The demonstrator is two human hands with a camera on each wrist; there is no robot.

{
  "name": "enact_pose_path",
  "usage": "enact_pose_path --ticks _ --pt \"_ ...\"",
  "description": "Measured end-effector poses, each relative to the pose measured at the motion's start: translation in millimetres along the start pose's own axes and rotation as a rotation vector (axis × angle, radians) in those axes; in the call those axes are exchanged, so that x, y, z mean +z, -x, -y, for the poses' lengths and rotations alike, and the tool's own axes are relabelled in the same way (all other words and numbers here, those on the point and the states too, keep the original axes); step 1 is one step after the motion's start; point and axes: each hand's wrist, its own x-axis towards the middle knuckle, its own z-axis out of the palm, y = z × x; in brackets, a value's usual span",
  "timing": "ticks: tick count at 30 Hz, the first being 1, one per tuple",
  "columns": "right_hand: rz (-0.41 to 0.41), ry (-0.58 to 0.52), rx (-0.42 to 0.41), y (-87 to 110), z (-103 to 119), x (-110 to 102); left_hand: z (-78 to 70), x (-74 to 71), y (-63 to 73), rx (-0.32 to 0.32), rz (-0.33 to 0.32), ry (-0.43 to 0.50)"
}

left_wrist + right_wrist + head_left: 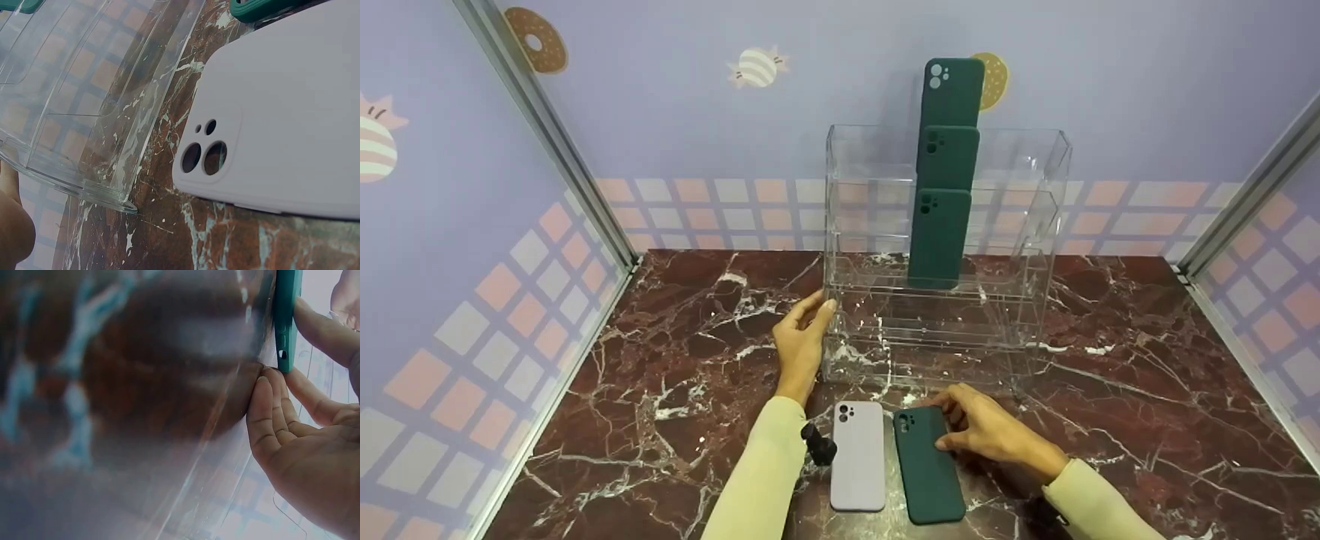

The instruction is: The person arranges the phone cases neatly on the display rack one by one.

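Note:
A clear acrylic tiered rack (877, 300) stands at the back, and my left hand (801, 337) grips its left side edge, thumb toward the front. In the left wrist view only part of that hand (14, 225) shows beside the clear plastic. In front, a dark green phone case (930, 469) lies on the tabletop. My right hand (986, 424) pinches it by its upper right corner, thumb on the side edge and fingers at the top. The right wrist view has the green case (286, 326) edge-on. A pale pink phone case (858, 457) lies left of it, untouched.
Several dark green phone cases (941, 236) stand in the rack's tiers, one behind another. Dark red marbled tabletop (697, 375) lies under everything. Patterned lilac walls (697, 127) enclose the back and both sides. A small black device (819, 444) sits at the left wrist.

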Motion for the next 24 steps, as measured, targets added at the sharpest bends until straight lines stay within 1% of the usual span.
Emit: enact_pose_path --ticks 3,8,12,15,21,24 --pt "0.008 -0.01 0.016 0.5 0.0 -0.4 0.3 -0.1 0.0 -0.002 -0.002 0.0" --pt "0.006 -0.065 0.05 1.4 1.6 -1.9 1.0 -0.2 0.9 -0.012 -0.003 0.016" --pt "-0.024 -0.115 0.082 2.9 4.2 -4.7 0.3 -0.2 1.2 -0.008 0.004 0.013" --pt "-0.052 -0.166 0.101 3.8 6.7 -8.4 0.9 -0.7 0.7 0.003 0.004 -0.012" --pt "-0.091 -0.303 0.075 4.4 12.3 -18.0 -1.5 -0.9 1.2 0.005 0.01 -0.037" --pt "-0.114 -0.321 0.047 5.3 17.6 -21.9 -1.3 -1.1 1.3 0.007 0.011 -0.028"
